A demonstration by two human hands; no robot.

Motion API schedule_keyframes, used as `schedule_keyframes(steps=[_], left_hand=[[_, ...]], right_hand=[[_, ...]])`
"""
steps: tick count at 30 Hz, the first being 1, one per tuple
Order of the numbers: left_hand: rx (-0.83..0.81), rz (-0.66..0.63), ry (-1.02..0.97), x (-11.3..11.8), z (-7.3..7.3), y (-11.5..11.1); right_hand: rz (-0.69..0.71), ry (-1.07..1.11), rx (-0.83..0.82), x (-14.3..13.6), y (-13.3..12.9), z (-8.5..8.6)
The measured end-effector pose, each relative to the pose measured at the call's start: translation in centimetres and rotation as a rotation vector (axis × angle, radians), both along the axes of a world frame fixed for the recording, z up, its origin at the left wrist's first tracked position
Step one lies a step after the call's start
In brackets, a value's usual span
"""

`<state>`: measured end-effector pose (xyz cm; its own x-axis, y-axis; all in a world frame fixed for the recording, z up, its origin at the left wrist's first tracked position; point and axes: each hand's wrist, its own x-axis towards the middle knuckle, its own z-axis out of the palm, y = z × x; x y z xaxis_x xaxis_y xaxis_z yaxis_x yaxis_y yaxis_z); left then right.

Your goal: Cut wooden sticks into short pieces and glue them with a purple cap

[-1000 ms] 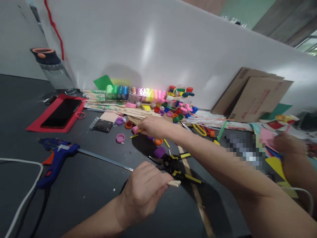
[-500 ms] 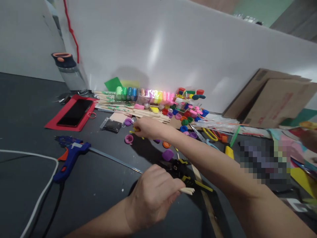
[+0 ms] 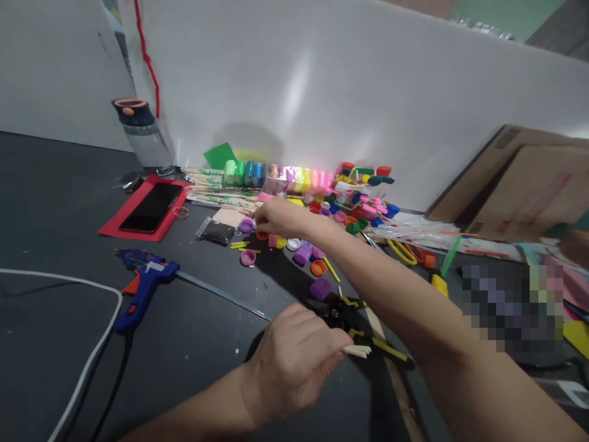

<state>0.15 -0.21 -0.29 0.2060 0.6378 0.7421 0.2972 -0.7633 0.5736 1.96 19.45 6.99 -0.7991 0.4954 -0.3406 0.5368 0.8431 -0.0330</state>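
Note:
My left hand (image 3: 299,362) is closed around a small bundle of wooden sticks (image 3: 359,350), whose pale ends poke out past the thumb. Stretched far across the table, my right hand (image 3: 283,218) is over the coloured caps with its fingers curled together and pointing down. Whatever its fingertips hold, if anything, is hidden. Beside them are a purple cap (image 3: 247,225) and an orange cap (image 3: 262,235). Several short yellow sticks (image 3: 239,245) lie just nearer to me, next to a pink-purple cap (image 3: 248,258). Black-and-yellow pliers (image 3: 334,314) lie beyond my left hand, partly covered.
A blue glue gun (image 3: 146,288) with a clear glue stick lies left, its cable trailing. Behind are a phone (image 3: 151,207) on red sheet, a water bottle (image 3: 145,135) and clay tubs (image 3: 280,177). Cardboard (image 3: 524,190) leans against the white partition. Another person's hand (image 3: 577,245) shows at right.
My right hand has lifted off the short yellow sticks and moved away from me, toward the back. My left hand still grips the wooden sticks. The view has shifted slightly left.

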Motion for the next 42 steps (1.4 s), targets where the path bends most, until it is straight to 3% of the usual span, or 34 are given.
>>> schedule_keyframes(steps=[6,9,12,17,25,28,33,38,42], left_hand=[[-0.014,-0.025,-0.002,-0.3,0.3,-0.2],[-0.018,-0.035,-0.004,-0.3,0.2,-0.3],[-0.024,-0.045,0.005,-0.3,0.1,-0.3],[-0.041,-0.037,0.019,-0.3,0.0,-0.4],[-0.049,-0.049,0.027,-0.3,0.0,-0.5],[-0.047,-0.035,0.022,-0.3,0.0,-0.4],[-0.035,-0.036,0.013,-0.2,0.1,-0.4],[-0.040,-0.021,0.003,-0.3,0.3,-0.5],[-0.145,0.023,-0.080,-0.7,0.3,-0.4]], right_hand=[[-0.261,-0.172,0.060,8.1,-0.6,0.5],[-0.417,-0.298,0.065,11.6,-1.3,-0.2],[-0.494,-0.375,0.011,13.3,-2.1,-1.6],[-0.534,-0.397,-0.041,14.2,-2.4,-2.8],[-0.610,-0.292,0.187,15.6,0.6,-0.4],[-0.684,-0.272,0.252,15.2,2.5,-0.8],[-0.746,-0.263,0.186,14.6,4.3,-1.9],[-0.746,-0.181,0.201,15.3,3.1,-1.2],[-0.652,-0.073,0.215,16.5,-0.6,0.4]])
